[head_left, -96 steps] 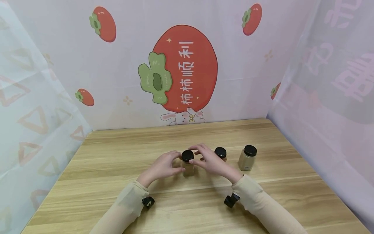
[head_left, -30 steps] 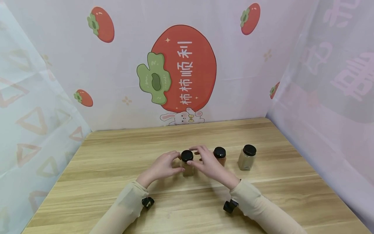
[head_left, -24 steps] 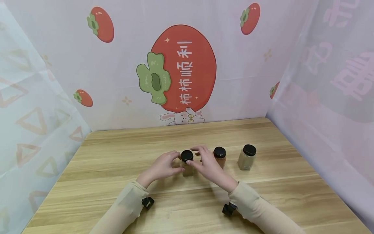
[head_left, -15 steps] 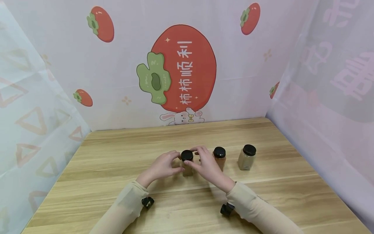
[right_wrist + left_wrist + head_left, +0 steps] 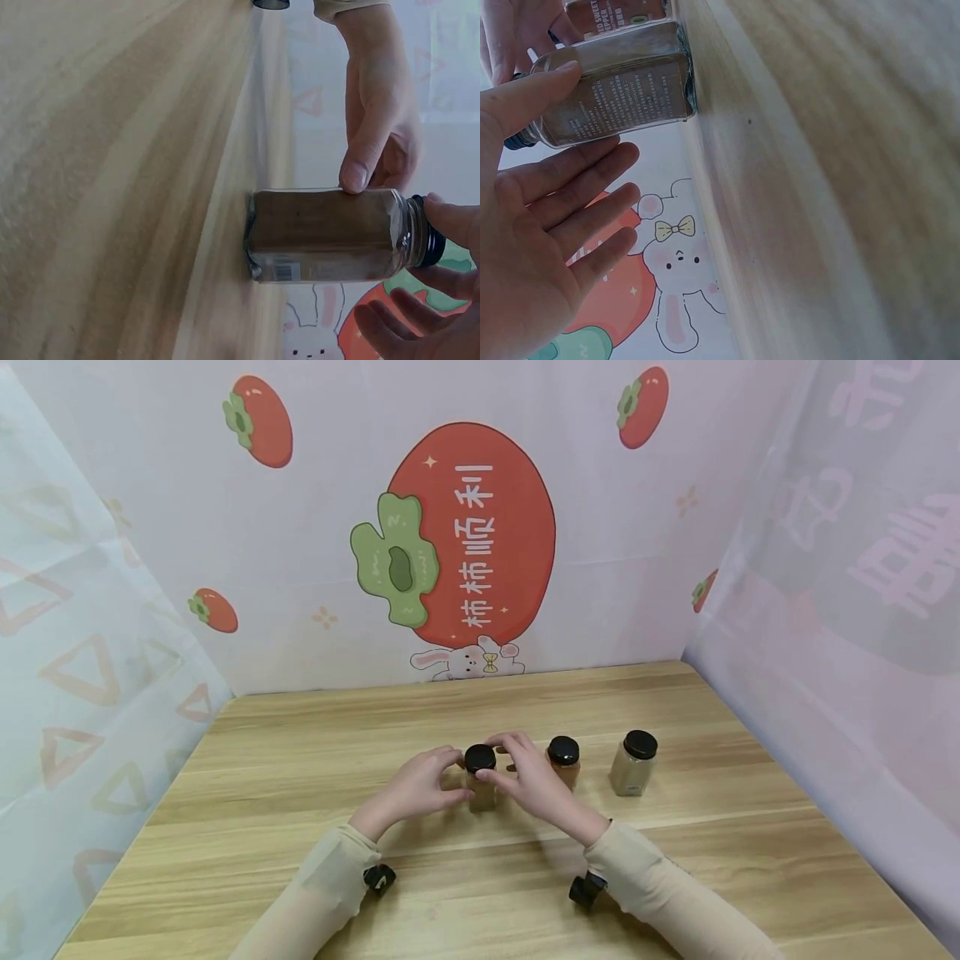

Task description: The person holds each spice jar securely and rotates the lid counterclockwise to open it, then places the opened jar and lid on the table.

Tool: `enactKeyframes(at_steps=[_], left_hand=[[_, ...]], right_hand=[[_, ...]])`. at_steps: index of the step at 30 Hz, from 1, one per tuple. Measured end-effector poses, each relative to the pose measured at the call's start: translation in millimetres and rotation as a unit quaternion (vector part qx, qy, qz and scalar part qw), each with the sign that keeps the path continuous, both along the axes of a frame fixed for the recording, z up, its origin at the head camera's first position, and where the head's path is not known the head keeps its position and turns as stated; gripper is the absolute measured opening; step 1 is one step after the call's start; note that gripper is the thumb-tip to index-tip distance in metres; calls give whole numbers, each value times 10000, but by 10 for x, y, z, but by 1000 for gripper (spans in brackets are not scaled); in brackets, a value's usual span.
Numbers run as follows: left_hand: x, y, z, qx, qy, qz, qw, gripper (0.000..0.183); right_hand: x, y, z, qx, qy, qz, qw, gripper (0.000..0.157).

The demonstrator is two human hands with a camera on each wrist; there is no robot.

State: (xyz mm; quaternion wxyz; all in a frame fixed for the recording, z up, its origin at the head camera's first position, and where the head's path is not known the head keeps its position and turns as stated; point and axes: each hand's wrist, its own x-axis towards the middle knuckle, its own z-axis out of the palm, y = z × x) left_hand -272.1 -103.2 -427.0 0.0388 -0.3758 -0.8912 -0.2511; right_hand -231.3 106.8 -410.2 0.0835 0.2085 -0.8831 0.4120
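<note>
Both forearms lie over the near part of the counter (image 5: 285, 777), each with a small black wrist camera under the sleeve.

Left hand (image 5: 420, 787): its thumb tip presses the glass side of the jar (image 5: 481, 779), as the right wrist view shows at (image 5: 356, 176). The other fingers (image 5: 577, 202) are nearly straight and spread, and stand behind the jar without wrapping it. The hand is largely open, in contact by the thumb only.

Right hand (image 5: 528, 777): its fingers curl around the black cap (image 5: 480, 758) of the same jar. One fingertip (image 5: 450, 217) rests on the cap edge, the remaining fingers curve beside it. The hand pinches the cap lightly; how firm the grip is cannot be told.

The jar stands upright on the counter between the two hands, touching both. It is clear glass, holds brown powder and carries a printed label (image 5: 630, 97).

Just beyond the right hand's knuckles, on its outer side, stands a second jar (image 5: 564, 762) with a black cap. Further out on the same side, well apart from the hand, stands a third jar (image 5: 634, 763) with paler contents.

Beyond the hands, at the far edge of the counter, hangs a backdrop (image 5: 472, 535) printed with a red persimmon and a rabbit.
</note>
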Motion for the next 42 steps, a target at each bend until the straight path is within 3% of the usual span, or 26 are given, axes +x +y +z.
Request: enactKeyframes(at_steps=[19, 26, 30, 34, 42], left_hand=[[-6, 1, -23, -41, 45, -25, 10000, 39], [-7, 5, -18, -44, 27, -15, 10000, 39], [-3, 6, -14, -42, -31, -16, 10000, 39], [-4, 4, -8, -12, -83, -13, 10000, 39], [-13, 9, -7, 9, -86, 29, 10000, 37]], right_hand=[[-149, 188, 97, 885, -314, 988, 9907, 40], [-158, 199, 92, 649, -481, 1104, 9906, 44], [-136, 185, 73, 430, -460, 945, 9935, 51], [-92, 150, 44, 450, -258, 457, 9976, 57], [-13, 35, -21, 265, -60, -130, 9995, 54]])
